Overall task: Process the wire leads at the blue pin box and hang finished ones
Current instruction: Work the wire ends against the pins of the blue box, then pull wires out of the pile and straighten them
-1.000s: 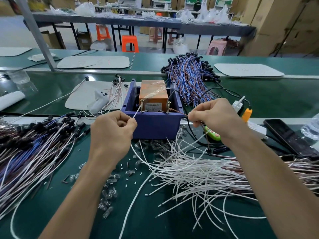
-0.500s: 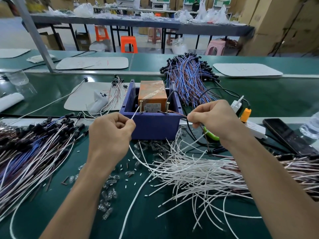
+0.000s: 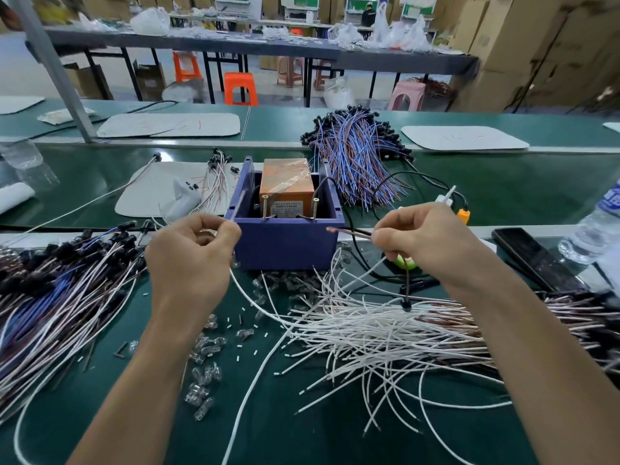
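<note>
Left hand [image 3: 191, 253]: fingers curled, thumb and forefinger pinching a thin white insulated wire lead [image 3: 236, 280]. Its upper end is motion-blurred and points up beside the left wall of the blue plastic pin box [image 3: 285, 245]; the rest trails down over the green worktop [image 3: 503, 189]

Right hand [image 3: 426, 243]: also closed, pinching a brown lead with a bare copper tip [image 3: 349, 232]. The tip sits just at the box's front right corner. A dark strand hangs below this hand to a small black cap [image 3: 406, 307]; can't tell if it's the same lead

The box is between the hands, slightly beyond them, open top. Two upright brass pins [image 3: 265, 206] stand at its front edge, with an orange taped block [image 3: 287, 182] behind them

In front of the box: scattered small clear glass bulbs [image 3: 204, 370] and a loose pile of white cut wires [image 3: 369, 333]. Far left: a bundle of black-capped mixed-colour leads [image 3: 50, 290]. Behind the box: a heap of blue and brown capped leads [image 3: 355, 162]. Right edge: a black phone [image 3: 533, 260] and a clear water bottle [image 3: 597, 226]
</note>
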The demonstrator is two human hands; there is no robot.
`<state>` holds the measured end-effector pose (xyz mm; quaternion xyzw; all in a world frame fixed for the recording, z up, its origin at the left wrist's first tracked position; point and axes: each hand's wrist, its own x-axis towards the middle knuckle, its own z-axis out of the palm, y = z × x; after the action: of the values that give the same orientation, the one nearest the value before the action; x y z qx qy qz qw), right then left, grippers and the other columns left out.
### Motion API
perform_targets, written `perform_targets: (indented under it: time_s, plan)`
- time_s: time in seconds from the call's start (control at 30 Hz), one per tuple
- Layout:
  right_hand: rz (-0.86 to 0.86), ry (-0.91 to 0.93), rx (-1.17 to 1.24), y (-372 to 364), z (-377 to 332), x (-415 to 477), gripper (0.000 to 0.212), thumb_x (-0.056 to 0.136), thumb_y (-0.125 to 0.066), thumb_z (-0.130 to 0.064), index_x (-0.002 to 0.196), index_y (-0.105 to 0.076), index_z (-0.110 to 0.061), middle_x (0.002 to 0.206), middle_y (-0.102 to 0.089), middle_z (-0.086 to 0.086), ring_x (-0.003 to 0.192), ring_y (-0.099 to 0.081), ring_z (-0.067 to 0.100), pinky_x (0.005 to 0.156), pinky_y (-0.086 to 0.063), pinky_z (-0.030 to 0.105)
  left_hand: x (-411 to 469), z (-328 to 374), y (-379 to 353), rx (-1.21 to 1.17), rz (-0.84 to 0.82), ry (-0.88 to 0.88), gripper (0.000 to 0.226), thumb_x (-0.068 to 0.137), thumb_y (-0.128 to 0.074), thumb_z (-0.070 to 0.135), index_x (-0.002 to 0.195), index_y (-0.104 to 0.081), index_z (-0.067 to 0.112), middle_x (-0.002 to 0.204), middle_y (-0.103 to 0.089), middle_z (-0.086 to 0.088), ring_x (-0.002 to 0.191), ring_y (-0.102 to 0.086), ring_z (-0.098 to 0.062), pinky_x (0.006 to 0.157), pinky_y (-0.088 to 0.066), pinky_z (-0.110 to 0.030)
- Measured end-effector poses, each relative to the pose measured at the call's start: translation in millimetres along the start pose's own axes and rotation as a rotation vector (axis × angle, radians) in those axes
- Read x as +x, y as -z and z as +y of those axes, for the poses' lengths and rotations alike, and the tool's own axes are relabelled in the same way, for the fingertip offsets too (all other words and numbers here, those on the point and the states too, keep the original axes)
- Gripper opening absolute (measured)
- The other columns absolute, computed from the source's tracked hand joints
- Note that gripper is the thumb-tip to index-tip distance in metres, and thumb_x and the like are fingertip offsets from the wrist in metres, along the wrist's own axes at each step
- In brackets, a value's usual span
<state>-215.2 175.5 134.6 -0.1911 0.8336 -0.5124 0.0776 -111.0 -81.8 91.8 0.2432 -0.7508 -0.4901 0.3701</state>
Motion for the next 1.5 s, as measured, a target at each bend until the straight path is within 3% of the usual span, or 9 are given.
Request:
perform_targets:
  time_s: [0.2,0.43,0.57,0.67,0.73,0.8,0.9,1.07,1.5]
  plan:
    - [-0.349,0.047,-0.162,-37,-23,-17,0.017,0.097,-0.061,-0.015,0.085,-0.066,-0.026,0.091,-0.077,0.009,0.093,-0.069,0.041,0.086,-0.057,0.061,22,9,29,-0.543,0.123,0.358,0.015,0.093,-0.074,0.019,0.080,-0.066,0.017,0.047,-0.056,0.011,0.040,-0.045,-0.002,0.044,-0.041,-0.019]
    - [-0.592,0.062,-0.021,-97,-45,-30,0.017,0.104,-0.047,-0.008,0.089,-0.051,-0.016,0.077,-0.074,0.017,0.046,-0.047,0.017,0.045,-0.037,0.026,47,-1,69,-0.786,0.294,0.460,0.016,0.102,-0.064,0.018,0.110,-0.055,0.008,0.054,-0.064,0.005,0.042,-0.047,-0.004,0.047,-0.043,-0.016]
    - [-0.461,0.170,-0.134,-115,-75,-22,0.011,0.102,-0.058,-0.016,0.094,-0.062,-0.021,0.060,-0.068,0.003,0.043,-0.046,0.006,0.044,-0.035,0.015,51,-15,91,-0.437,0.459,0.503,0.047,0.092,-0.074,0.018,0.133,-0.052,0.013,0.086,-0.068,0.006,0.066,-0.060,-0.009,0.066,-0.052,-0.027]
    - [-0.343,0.299,-0.336,-131,-103,-12,0.015,0.101,-0.060,-0.025,0.089,-0.069,-0.024,0.060,-0.067,-0.005,0.045,-0.053,0.003,0.044,-0.039,0.014,44,-17,117,0.062,0.720,0.223,0.055,0.083,-0.074,0.024,0.132,-0.047,0.023,0.087,-0.057,0.007,0.077,-0.058,-0.015,0.075,-0.049,-0.034]
    - [-0.352,0.363,-0.440,-144,-124,-5,0.018,0.102,-0.059,-0.027,0.089,-0.070,-0.024,0.065,-0.066,-0.008,0.049,-0.056,0.000,0.043,-0.039,0.013,40,-3,128,0.157,0.515,-0.070,0.037,0.083,-0.070,0.036,0.117,-0.055,0.033,0.081,-0.060,0.011,0.069,-0.059,-0.003,0.066,-0.047,-0.020]
    - [-0.363,0.436,-0.515,-156,-144,5,0.019,0.103,-0.057,-0.028,0.093,-0.073,-0.024,0.075,-0.067,-0.010,0.058,-0.058,0.000,0.048,-0.037,0.014,37,15,126,0.199,0.066,-0.191,0.019,0.086,-0.065,0.046,0.103,-0.066,0.038,0.083,-0.069,0.017,0.076,-0.064,0.006,0.063,-0.048,-0.009]
    - [-0.368,0.523,-0.562,-164,-169,25,0.019,0.101,-0.060,-0.028,0.092,-0.076,-0.022,0.075,-0.069,-0.005,0.062,-0.060,0.005,0.049,-0.038,0.017,40,25,116,0.233,-0.274,-0.200,0.018,0.103,-0.059,0.030,0.112,-0.073,0.035,0.086,-0.075,0.016,0.078,-0.067,0.001,0.071,-0.052,-0.019]
    - [-0.418,0.516,-0.445,-155,-182,65,0.020,0.093,-0.074,-0.032,0.073,-0.071,-0.027,0.056,-0.063,-0.019,0.048,-0.053,-0.003,0.046,-0.036,0.009,67,17,125,-0.140,-0.375,0.054,0.023,0.101,-0.062,0.006,0.098,-0.079,0.021,0.065,-0.070,0.000,0.059,-0.047,-0.016,0.051,-0.037,-0.019]
    - [-0.483,0.524,-0.561,-126,-190,137,0.018,0.083,-0.082,-0.029,0.067,-0.076,-0.033,0.050,-0.059,-0.023,0.049,-0.054,-0.004,0.047,-0.036,0.006,102,0,129,-0.027,-0.408,0.201,0.033,0.097,-0.067,0.007,0.083,-0.083,0.031,0.065,-0.071,-0.006,0.062,-0.038,-0.023,0.055,-0.027,-0.030]
